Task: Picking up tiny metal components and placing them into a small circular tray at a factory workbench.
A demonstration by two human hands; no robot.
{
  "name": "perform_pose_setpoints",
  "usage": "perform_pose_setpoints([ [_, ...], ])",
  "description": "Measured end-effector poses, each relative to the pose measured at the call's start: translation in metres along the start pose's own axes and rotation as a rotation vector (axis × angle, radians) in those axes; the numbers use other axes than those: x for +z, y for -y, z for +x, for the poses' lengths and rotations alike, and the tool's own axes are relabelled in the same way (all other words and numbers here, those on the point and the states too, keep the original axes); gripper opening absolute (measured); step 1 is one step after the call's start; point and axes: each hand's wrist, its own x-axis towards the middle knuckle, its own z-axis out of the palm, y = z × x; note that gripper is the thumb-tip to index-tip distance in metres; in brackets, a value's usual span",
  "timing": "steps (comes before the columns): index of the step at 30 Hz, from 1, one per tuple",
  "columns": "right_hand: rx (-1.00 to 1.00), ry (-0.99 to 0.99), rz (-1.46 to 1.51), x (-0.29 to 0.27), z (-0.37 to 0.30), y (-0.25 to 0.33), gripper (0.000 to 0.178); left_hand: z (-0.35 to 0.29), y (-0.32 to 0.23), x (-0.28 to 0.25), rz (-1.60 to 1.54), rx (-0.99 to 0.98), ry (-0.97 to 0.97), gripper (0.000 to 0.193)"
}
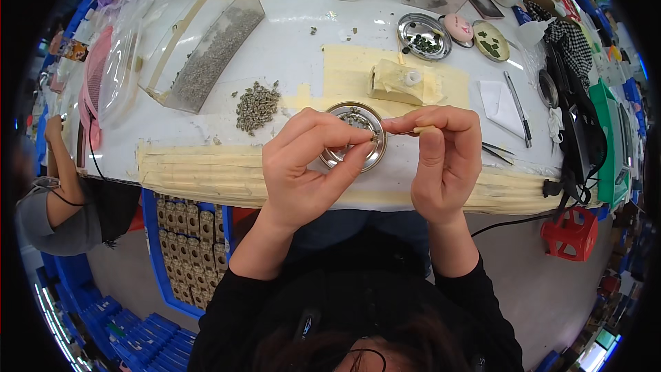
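My left hand [306, 165] is closed in a pinch above a round metal dish [335, 158]. A tiny piece, too small to name, shows at its fingertips. In my right hand [447, 158] is a thin tool with a pale yellow wrapped part [425, 129], held between thumb and fingers. Its narrow end points left at the pinched piece; the tip is too small to make out. Small grey-green pieces [354, 118] lie in the dish, partly hidden by my left hand. Left of the dish, a heap of similar small pieces [257, 107] rests on the white table.
A clear box of grey pieces [213, 55] stands at the far left. Behind the dish sits a tape-covered block [399, 83]. Dishes with dark green pieces [423, 38], tweezers [497, 151] and a pen [518, 107] lie right. Another person's arm [65, 158] shows left.
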Motion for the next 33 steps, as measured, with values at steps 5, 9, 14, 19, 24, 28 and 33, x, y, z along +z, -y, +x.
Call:
perform_pose_setpoints([
  [5, -0.005, 0.002, -0.017, 0.0, 0.001, 0.0, 0.012, 0.0, 0.0, 0.0, 0.002, -0.001, -0.003, 0.016],
  [9, 0.013, -0.007, -0.003, 0.0, 0.0, 0.001, 0.012, 0.0, 0.0, 0.0, 0.0, 0.005, -0.002, 0.016],
  [14, 0.024, -0.042, 0.069, 0.001, 0.002, 0.002, 0.014, 0.0, 0.001, 0.0, -0.002, 0.009, -0.005, 0.016],
  [19, 0.049, -0.151, 0.064, -0.005, 0.009, 0.008, 0.012, -0.001, 0.001, 0.0, -0.004, 0.007, -0.006, 0.017],
  [24, -0.134, -0.222, -0.517, -0.021, 0.038, 0.01, 0.005, -0.001, 0.002, 0.0, 0.002, 0.035, -0.012, 0.017],
  [28, -0.265, -0.168, -0.786, -0.028, 0.052, 0.002, 0.007, -0.001, 0.001, 0.0, 0.002, 0.044, -0.018, 0.018],
  [33, -0.179, -0.037, -0.887, -0.027, 0.05, -0.004, 0.009, 0.0, 0.003, 0.0, 0.0, 0.071, -0.023, 0.018],
])
